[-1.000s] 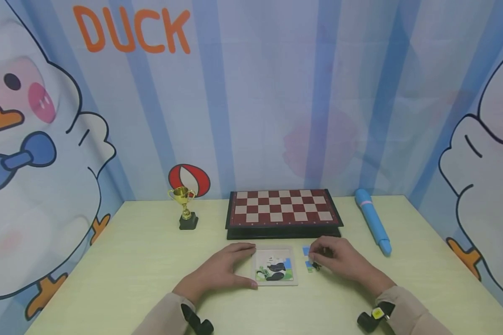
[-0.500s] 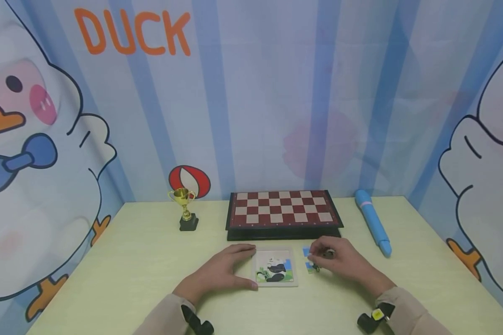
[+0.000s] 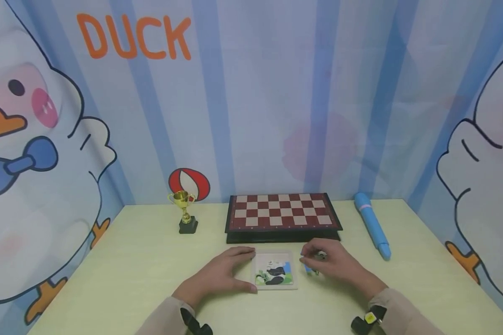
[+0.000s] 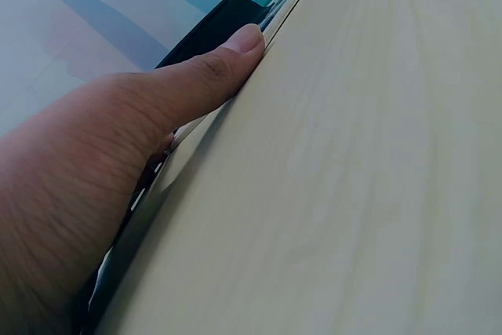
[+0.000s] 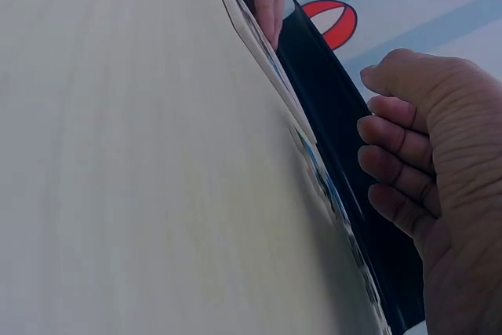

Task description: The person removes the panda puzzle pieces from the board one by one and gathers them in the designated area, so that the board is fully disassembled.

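Note:
A small white-framed puzzle tray point(image 3: 295, 272) lies on the table, with joined panda picture pieces point(image 3: 275, 274) in its lower part. My left hand point(image 3: 217, 274) rests at the tray's left side, its straight fingers by the top corner and thumb by the bottom one. Right of the tray, my right hand point(image 3: 333, 258) hovers low over loose puzzle pieces point(image 3: 312, 271), partly hiding them. In the right wrist view, its fingers point(image 5: 392, 151) are loosely bent and the thumb reaches past them, with no piece showing between. Several pieces point(image 5: 339, 208) lie flat beneath that hand.
Behind the tray stands a black-sided box with a red-and-white checkered top point(image 3: 282, 214). A small gold trophy cup point(image 3: 185, 213) is at the back left, and a blue pen-shaped tube point(image 3: 373, 225) lies at the right. A printed curtain point(image 3: 264, 102) hangs behind the table.
My right hand has shifted slightly left over the loose pieces, nearer the tray, and covers more of the blue ones. The left hand keeps its place at the tray. The head view has tilted up slightly.

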Tool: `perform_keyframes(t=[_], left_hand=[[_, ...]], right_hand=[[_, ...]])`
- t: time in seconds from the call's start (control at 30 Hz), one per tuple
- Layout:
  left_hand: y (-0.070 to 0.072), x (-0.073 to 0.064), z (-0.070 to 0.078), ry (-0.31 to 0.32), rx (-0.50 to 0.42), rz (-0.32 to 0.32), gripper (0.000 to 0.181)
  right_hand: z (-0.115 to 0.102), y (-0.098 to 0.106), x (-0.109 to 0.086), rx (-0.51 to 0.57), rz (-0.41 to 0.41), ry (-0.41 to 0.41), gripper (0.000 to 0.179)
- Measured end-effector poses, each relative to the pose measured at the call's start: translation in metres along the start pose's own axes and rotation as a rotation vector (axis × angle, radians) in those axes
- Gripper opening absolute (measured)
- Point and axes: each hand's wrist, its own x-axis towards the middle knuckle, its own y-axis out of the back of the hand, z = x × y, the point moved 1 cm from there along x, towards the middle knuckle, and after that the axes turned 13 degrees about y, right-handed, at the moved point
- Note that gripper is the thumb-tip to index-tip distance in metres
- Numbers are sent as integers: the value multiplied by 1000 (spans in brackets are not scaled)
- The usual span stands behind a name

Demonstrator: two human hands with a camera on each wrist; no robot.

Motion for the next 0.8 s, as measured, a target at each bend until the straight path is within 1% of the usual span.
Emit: perform_keyframes(t=[0.07, 0.13, 0.23, 0.43, 0.57, 0.63, 0.8], left_hand=[[-1, 0, 0, -7, 3, 0, 100], [-2, 0, -1, -12, 11, 2, 101], [-2, 0, -1, -17, 21, 8, 102], [-1, 1, -3, -21, 25, 17, 101], [-1, 2, -4, -30, 26, 18, 101], [-1, 2, -4, -29, 25, 17, 101], [-1, 1, -3, -15, 10, 5, 100]], right_hand=[[-1, -5, 4, -7, -7, 20, 8], [-1, -11, 9, -9, -20, 26, 8], [-3, -19, 19, -3, -49, 25, 12], [-8, -39, 39, 25, -157, -44, 28], [-8, -49, 45, -16, -237, -74, 37], [-8, -51, 47, -39, -257, -85, 38], [-8, -53, 47, -69, -277, -128, 32]])
